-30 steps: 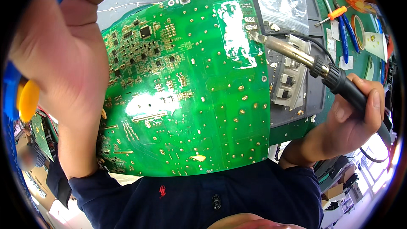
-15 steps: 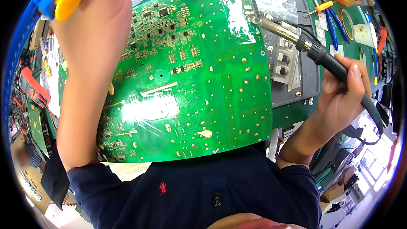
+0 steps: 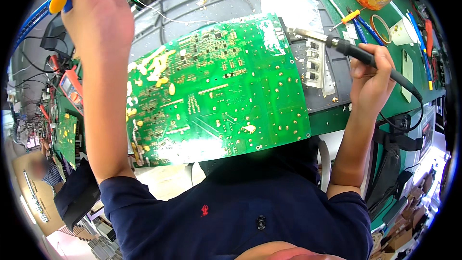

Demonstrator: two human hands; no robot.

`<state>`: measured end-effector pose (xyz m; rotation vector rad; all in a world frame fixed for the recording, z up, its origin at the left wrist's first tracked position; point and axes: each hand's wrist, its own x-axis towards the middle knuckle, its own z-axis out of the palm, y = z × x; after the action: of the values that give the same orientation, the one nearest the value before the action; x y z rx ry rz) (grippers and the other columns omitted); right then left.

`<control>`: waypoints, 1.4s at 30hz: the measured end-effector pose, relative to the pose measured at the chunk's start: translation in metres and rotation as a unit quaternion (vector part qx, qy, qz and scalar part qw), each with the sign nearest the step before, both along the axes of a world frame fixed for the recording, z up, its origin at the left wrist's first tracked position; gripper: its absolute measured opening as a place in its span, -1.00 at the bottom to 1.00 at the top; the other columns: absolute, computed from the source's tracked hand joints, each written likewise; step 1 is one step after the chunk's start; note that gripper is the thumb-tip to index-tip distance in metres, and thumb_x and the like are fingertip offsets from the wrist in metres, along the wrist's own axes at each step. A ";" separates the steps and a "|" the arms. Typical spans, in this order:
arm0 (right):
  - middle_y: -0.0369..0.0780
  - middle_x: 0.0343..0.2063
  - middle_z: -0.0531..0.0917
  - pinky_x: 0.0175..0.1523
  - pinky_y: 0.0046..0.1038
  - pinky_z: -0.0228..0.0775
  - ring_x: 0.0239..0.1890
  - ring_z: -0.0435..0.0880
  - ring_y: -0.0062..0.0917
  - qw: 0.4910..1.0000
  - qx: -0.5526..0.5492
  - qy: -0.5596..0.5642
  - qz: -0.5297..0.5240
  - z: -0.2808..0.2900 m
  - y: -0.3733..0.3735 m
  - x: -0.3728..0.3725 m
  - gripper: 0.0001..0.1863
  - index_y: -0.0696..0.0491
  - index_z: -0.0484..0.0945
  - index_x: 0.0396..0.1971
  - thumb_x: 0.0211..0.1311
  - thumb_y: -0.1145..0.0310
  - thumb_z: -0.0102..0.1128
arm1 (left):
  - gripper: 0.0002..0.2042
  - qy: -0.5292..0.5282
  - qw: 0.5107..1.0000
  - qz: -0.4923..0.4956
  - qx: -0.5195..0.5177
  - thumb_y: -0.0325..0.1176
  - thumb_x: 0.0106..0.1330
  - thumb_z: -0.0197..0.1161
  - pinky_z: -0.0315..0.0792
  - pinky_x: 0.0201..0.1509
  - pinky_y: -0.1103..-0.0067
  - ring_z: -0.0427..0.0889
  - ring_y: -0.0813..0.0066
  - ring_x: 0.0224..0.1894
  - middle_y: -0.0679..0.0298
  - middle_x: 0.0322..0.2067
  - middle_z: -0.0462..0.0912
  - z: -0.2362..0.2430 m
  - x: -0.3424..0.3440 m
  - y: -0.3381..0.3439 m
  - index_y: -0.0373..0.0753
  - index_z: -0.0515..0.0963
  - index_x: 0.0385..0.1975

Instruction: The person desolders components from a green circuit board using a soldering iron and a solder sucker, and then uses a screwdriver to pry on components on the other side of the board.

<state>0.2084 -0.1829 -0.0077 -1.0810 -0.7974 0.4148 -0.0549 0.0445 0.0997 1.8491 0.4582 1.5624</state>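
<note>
Head view: right hand point(image 3: 373, 70) grasps the soldering iron point(image 3: 337, 43), likely light (hold its handle point(image 3: 355, 52)); left hand's point(image 3: 99, 19) grip, far left, I can't tell.

Electronics workshop: circuit board point(image 3: 260, 86), soldering iron point(image 3: 357, 53), red multimeter point(image 3: 71, 88), screwdriver point(image 3: 351, 17), pliers point(image 3: 359, 31).

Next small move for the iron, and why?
Probably ease the soldering iron slightly left toward the white patch: the right hand holds it with its tip near the right edge of the circuit board, close to that patch.
</note>
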 end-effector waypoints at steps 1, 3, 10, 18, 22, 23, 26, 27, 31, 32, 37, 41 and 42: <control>-0.23 -0.72 0.48 -0.56 -0.65 0.18 -0.69 0.41 -0.65 1.000 0.017 -0.003 -0.011 0.001 0.003 -0.001 -0.62 0.33 0.54 -0.32 0.33 0.28 -0.13 | -0.53 -0.042 0.998 -0.018 -0.036 -0.03 0.40 -0.04 0.32 0.20 0.19 0.55 0.09 -0.04 -0.07 -0.23 0.57 0.010 -0.010 -0.003 -0.46 0.44 -0.33; -0.22 -0.70 0.50 -0.55 -0.65 0.20 -0.67 0.44 -0.64 0.998 0.048 -0.012 -0.041 0.007 0.003 0.000 -0.55 0.32 0.52 -0.23 0.39 0.18 -0.17 | -0.66 -0.030 0.996 -0.059 -0.056 -0.17 0.37 0.08 0.35 0.14 0.17 0.56 0.21 -0.22 0.10 -0.45 0.51 0.028 -0.032 -0.004 -0.39 0.41 -0.45; 0.13 -0.05 0.53 -0.13 -0.54 0.41 -0.13 0.63 -0.37 0.990 0.088 -0.077 0.078 0.053 0.006 -0.005 -0.47 0.24 0.18 0.18 0.45 0.11 -0.32 | -0.73 0.411 0.889 0.202 -0.012 -0.21 0.14 0.37 0.26 -0.53 0.61 0.34 0.68 -0.65 0.45 -0.71 0.40 0.035 -0.066 -0.046 -0.23 0.46 -0.59; 0.37 0.11 0.25 0.23 -0.15 0.19 0.20 0.30 0.12 0.955 0.168 -0.043 0.240 0.074 0.008 -0.044 -0.19 0.24 0.26 0.11 0.33 -0.26 -0.49 | -0.82 0.625 0.749 0.095 0.200 -0.38 -0.06 0.26 0.42 -0.46 0.27 0.58 0.06 -0.51 0.11 -0.66 0.53 -0.011 -0.028 -0.126 -0.17 0.50 -0.42; 0.38 0.11 0.24 0.23 -0.15 0.18 0.21 0.28 0.13 0.938 0.182 -0.062 0.288 0.064 -0.004 -0.042 -0.14 0.24 0.29 0.10 0.28 -0.32 -0.48 | -0.87 0.602 0.765 0.084 0.214 -0.38 -0.05 0.24 0.41 -0.51 0.27 0.58 0.09 -0.55 0.14 -0.69 0.52 -0.014 -0.036 -0.132 -0.17 0.45 -0.51; 0.38 0.11 0.23 0.23 -0.15 0.19 0.21 0.28 0.12 0.938 0.183 -0.076 0.284 0.065 -0.008 -0.040 -0.14 0.24 0.29 0.10 0.28 -0.32 -0.49 | -0.87 0.593 0.773 0.083 0.211 -0.38 -0.05 0.24 0.41 -0.51 0.28 0.58 0.09 -0.56 0.14 -0.69 0.52 -0.015 -0.037 -0.134 -0.17 0.45 -0.51; 0.33 0.05 0.35 0.13 -0.24 0.32 0.12 0.43 0.02 0.950 0.169 -0.098 0.245 0.065 -0.011 -0.054 -0.09 0.20 0.30 0.09 0.24 -0.37 -0.62 | -0.88 0.576 0.788 0.080 0.203 -0.38 -0.05 0.24 0.42 -0.52 0.29 0.58 0.11 -0.58 0.16 -0.71 0.51 -0.018 -0.039 -0.139 -0.17 0.44 -0.53; 0.33 0.05 0.35 0.13 -0.24 0.32 0.12 0.43 0.02 0.946 0.168 -0.112 0.254 0.064 -0.012 -0.055 -0.09 0.18 0.31 0.09 0.24 -0.38 -0.62 | -0.88 0.571 0.793 0.073 0.201 -0.38 -0.05 0.24 0.42 -0.53 0.30 0.57 0.12 -0.59 0.16 -0.71 0.51 -0.018 -0.038 -0.140 -0.17 0.44 -0.54; 0.31 0.11 0.29 0.18 -0.22 0.26 0.17 0.37 0.04 0.925 0.176 -0.094 0.323 0.054 -0.012 -0.046 -0.14 0.13 0.32 0.09 0.25 -0.36 -0.56 | -0.90 0.542 0.807 0.063 0.223 -0.38 -0.04 0.23 0.40 -0.59 0.31 0.56 0.13 -0.63 0.17 -0.74 0.48 -0.020 -0.039 -0.140 -0.17 0.44 -0.57; 0.31 0.11 0.30 0.17 -0.22 0.27 0.16 0.39 0.03 0.929 0.171 -0.093 0.316 0.051 -0.012 -0.046 -0.14 0.13 0.32 0.09 0.25 -0.36 -0.57 | -0.90 0.541 0.806 0.066 0.231 -0.38 -0.04 0.23 0.39 -0.60 0.31 0.56 0.13 -0.63 0.18 -0.74 0.47 -0.021 -0.040 -0.140 -0.17 0.44 -0.57; 0.33 0.00 0.40 0.08 -0.25 0.36 0.04 0.50 0.00 0.936 0.192 -0.071 0.286 0.041 -0.014 -0.057 -0.10 0.12 0.33 0.07 0.21 -0.41 -0.61 | -0.91 0.547 0.807 0.050 0.217 -0.38 -0.01 0.22 0.38 -0.61 0.31 0.54 0.15 -0.66 0.19 -0.76 0.46 -0.028 -0.037 -0.141 -0.17 0.44 -0.55; 0.34 -0.04 0.43 0.05 -0.25 0.40 -0.02 0.55 -0.01 0.933 0.222 -0.058 0.277 0.041 -0.016 -0.059 -0.07 0.13 0.32 0.06 0.18 -0.44 -0.60 | -0.93 0.575 0.803 0.019 0.153 -0.39 0.02 0.19 0.38 -0.61 0.30 0.54 0.15 -0.66 0.21 -0.76 0.46 -0.029 -0.027 -0.149 -0.16 0.44 -0.52; 0.34 -0.05 0.43 0.04 -0.25 0.41 -0.04 0.56 -0.01 0.933 0.227 -0.060 0.272 0.041 -0.016 -0.062 -0.07 0.14 0.32 0.06 0.18 -0.44 -0.60 | -0.93 0.580 0.803 0.009 0.137 -0.39 0.03 0.18 0.38 -0.61 0.29 0.54 0.14 -0.66 0.21 -0.76 0.46 -0.028 -0.026 -0.151 -0.16 0.45 -0.52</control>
<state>0.1469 -0.1991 0.0335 -0.4416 -1.2364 0.5948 -0.0812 -0.1062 0.0717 2.8980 0.7809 0.2914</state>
